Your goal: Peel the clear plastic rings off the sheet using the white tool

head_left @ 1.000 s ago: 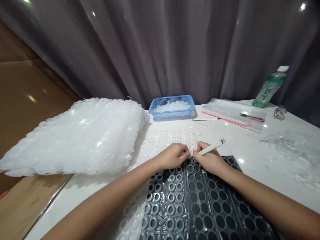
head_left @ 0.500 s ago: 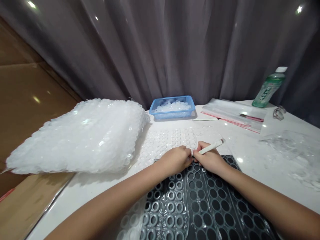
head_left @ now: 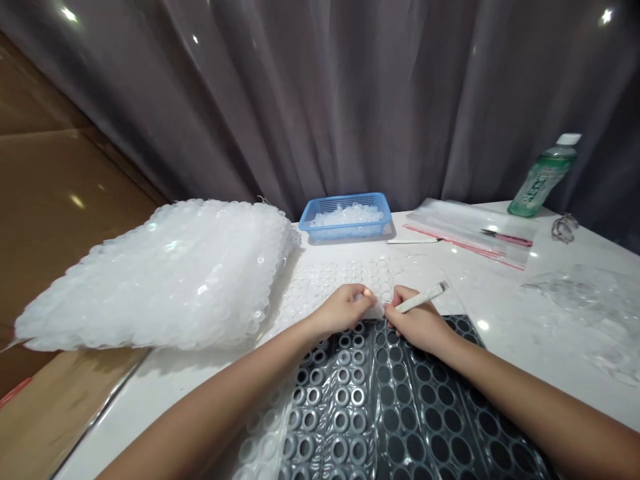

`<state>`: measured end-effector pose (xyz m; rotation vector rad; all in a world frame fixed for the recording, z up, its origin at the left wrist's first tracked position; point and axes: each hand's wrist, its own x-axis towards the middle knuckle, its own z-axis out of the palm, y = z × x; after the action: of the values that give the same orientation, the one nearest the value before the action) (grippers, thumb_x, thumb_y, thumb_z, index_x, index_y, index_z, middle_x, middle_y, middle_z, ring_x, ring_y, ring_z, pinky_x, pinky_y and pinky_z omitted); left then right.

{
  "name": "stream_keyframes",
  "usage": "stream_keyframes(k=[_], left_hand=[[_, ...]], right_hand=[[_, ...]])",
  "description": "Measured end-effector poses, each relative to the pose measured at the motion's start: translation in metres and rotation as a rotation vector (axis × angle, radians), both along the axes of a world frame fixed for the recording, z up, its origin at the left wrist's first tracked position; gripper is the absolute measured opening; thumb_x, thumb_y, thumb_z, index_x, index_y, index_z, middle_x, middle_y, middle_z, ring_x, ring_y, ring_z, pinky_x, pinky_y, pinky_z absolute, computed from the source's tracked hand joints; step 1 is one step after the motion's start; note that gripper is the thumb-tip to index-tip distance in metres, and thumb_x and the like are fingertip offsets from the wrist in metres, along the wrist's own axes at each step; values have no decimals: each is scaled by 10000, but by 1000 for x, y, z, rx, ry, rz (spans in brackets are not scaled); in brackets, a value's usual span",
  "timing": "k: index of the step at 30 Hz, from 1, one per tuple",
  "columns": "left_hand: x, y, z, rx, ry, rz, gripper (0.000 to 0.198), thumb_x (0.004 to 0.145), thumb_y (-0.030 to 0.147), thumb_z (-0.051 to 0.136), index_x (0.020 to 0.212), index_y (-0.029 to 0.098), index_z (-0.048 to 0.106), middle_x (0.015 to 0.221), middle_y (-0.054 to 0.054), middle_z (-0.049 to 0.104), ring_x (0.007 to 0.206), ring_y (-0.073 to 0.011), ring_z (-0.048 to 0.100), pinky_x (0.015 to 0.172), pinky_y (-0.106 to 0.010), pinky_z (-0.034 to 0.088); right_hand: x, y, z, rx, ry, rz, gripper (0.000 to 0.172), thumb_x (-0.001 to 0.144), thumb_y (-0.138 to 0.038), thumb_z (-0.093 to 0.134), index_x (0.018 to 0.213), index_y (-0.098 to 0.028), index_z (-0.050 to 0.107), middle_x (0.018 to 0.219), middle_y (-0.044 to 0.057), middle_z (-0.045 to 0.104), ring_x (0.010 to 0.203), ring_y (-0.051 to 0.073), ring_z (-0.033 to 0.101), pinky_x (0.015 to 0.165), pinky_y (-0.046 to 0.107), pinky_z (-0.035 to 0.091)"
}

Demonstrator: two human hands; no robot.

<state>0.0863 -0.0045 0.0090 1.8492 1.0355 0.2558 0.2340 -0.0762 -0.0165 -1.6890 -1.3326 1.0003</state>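
My right hand point(head_left: 417, 323) is closed around a slim white pen-like tool point(head_left: 425, 297). The tool's back end points up to the right, while its tip is hidden by the fingers. Close beside it on the left, my left hand point(head_left: 347, 308) has thumb and fingers pressed together; anything between them is too small to make out. Both hands are at the far edge of a black mat point(head_left: 475, 400). Over the mat lies a clear plastic sheet point(head_left: 373, 413) with rows of round ring shapes, and its far part reaches onto the white table.
A large bulging pack of clear rings point(head_left: 165, 273) lies left, by a cardboard box point(head_left: 65, 173). Behind the hands stands a blue basket point(head_left: 345, 232) of clear pieces. Plastic bags point(head_left: 465, 220), pink-handled snips point(head_left: 507, 237), a green bottle point(head_left: 543, 177) and crumpled clear film point(head_left: 590, 313) are right.
My left hand has moved slightly left, away from the right hand, opening a small gap between them. My right hand still holds the white tool in nearly the same place.
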Motion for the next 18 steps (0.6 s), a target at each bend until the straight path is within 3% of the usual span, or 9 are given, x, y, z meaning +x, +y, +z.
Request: stream_keyframes(k=[4,9,14,18], left_hand=[[4,4,8,291,138,-195,267,811,367,452,771,152,604,653,0,581,576,-114,486,540,-228,333],[17,20,22,505,219,-351,250,826,337,466,765,154,625,643,-11,593,586,-123,494,551,-236,310],[12,33,30,461,161,-349,256,829,357,474,767,152,614,634,6,581,585,-109,485,557,-223,326],[-7,34,22,366,57,-325,288,846,377,445,818,147,617,732,-3,612,660,-110,519,620,-219,373]], right_hand=[[2,-1,0,-33,112,-25,167,751,-267,486,647,-214,367,530,-28,589,409,102,514,398,202,363],[4,-1,4,-87,199,-53,104,730,-256,481,728,-226,381,501,-54,550,375,103,466,344,189,313],[13,-2,15,7,187,5,144,703,-153,458,833,-212,484,585,-49,526,448,89,477,424,196,370],[15,-5,25,201,-5,149,163,805,-160,399,887,-201,534,764,19,599,668,137,570,595,258,441]])
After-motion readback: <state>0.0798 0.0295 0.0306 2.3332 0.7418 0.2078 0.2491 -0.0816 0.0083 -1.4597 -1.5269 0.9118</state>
